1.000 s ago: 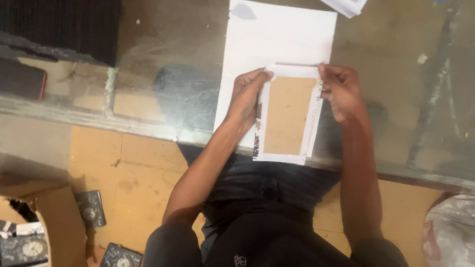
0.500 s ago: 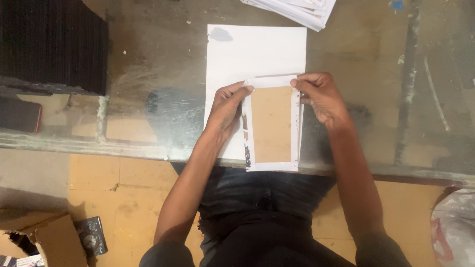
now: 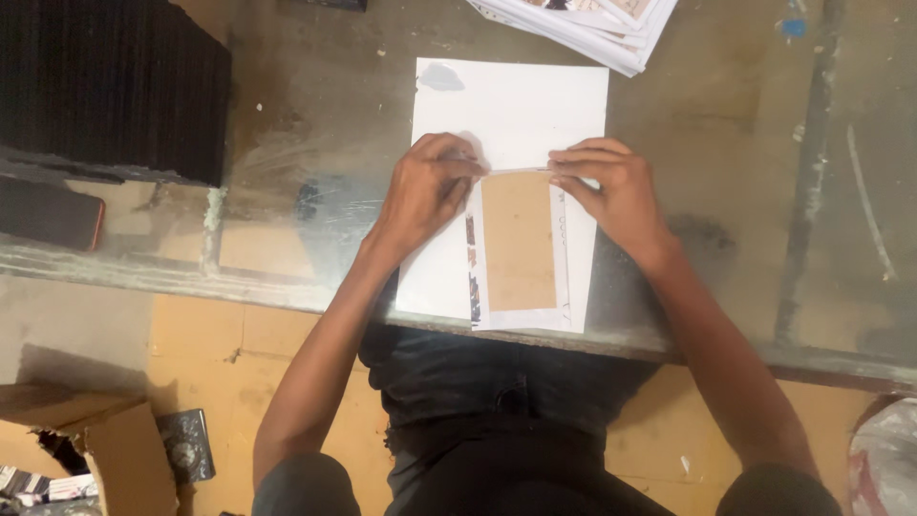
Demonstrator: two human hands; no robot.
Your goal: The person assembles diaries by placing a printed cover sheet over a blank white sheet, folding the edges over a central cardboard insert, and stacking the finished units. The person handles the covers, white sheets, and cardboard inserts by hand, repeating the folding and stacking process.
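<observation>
A brown cardboard rectangle point(image 3: 518, 241) lies on a white paper wrap point(image 3: 573, 272) whose side flaps are folded over its edges. Both rest on a larger white sheet point(image 3: 511, 105) on the glass table. My left hand point(image 3: 427, 189) presses the wrap's top left corner with its fingertips. My right hand point(image 3: 611, 191) pinches the top right corner and holds the top edge down. A printed strip shows along the wrap's left edge.
A tall black stack point(image 3: 110, 86) stands at the back left, with a dark phone point(image 3: 48, 212) beside it on the glass table point(image 3: 745, 191). A pile of printed sheets point(image 3: 583, 21) lies at the far edge. Below, an open cardboard box point(image 3: 105, 449) sits on the floor.
The cardboard and its wrap have slid nearer the table's front edge. Both hands now fold at the top corners and top edge instead of the side flaps.
</observation>
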